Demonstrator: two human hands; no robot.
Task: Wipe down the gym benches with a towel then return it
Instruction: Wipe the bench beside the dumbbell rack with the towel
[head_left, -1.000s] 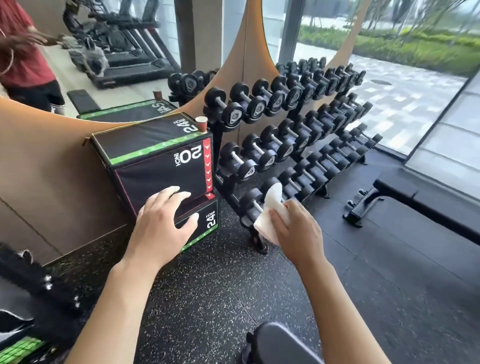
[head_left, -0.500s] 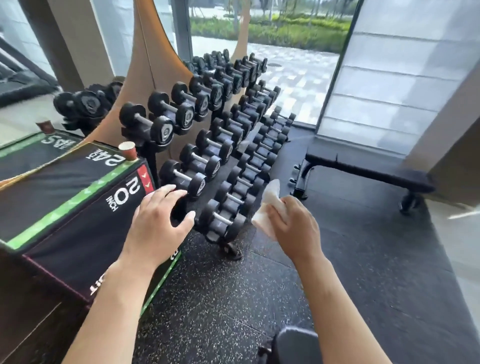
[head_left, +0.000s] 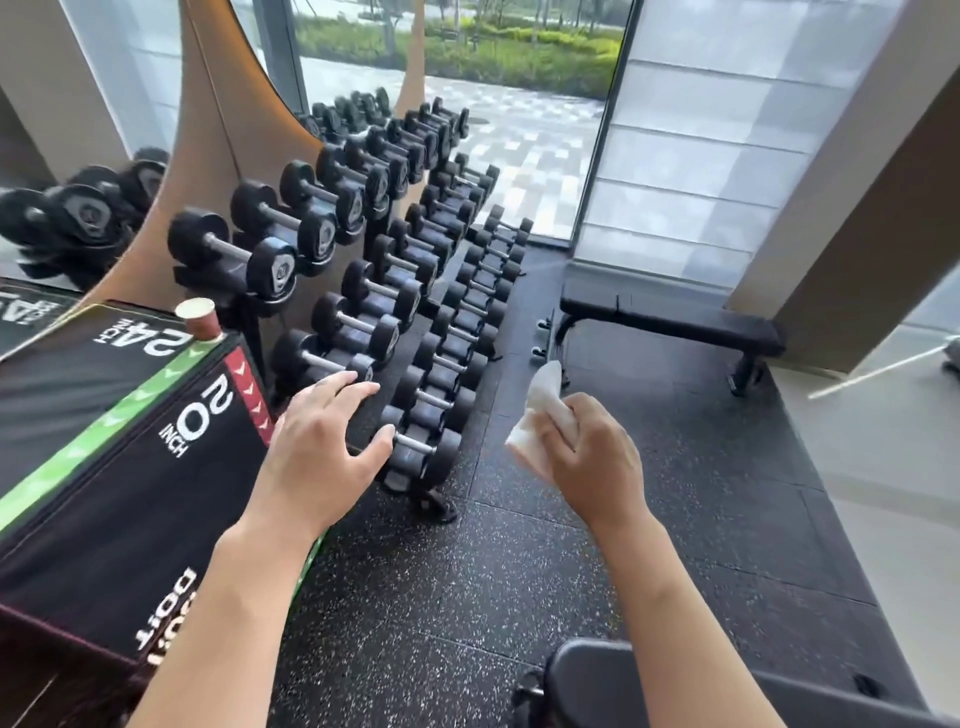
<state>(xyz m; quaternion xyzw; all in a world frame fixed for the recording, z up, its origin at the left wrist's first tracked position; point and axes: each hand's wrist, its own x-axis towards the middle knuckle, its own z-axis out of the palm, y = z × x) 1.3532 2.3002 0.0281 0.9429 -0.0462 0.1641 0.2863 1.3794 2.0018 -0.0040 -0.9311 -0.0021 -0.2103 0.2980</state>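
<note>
The view has swung right, bringing the black bench (head_left: 675, 319) by the window fully into sight across speckled rubber floor (head_left: 519, 571). The right hand (head_left: 587, 457) grips the white towel (head_left: 543, 405); the left hand (head_left: 322, 447) hovers with fingers relaxed, near the dumbbell rack (head_left: 415, 312).

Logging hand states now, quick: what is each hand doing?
Left hand: open, fingers spread, holding nothing.
Right hand: closed around the white towel.
</note>
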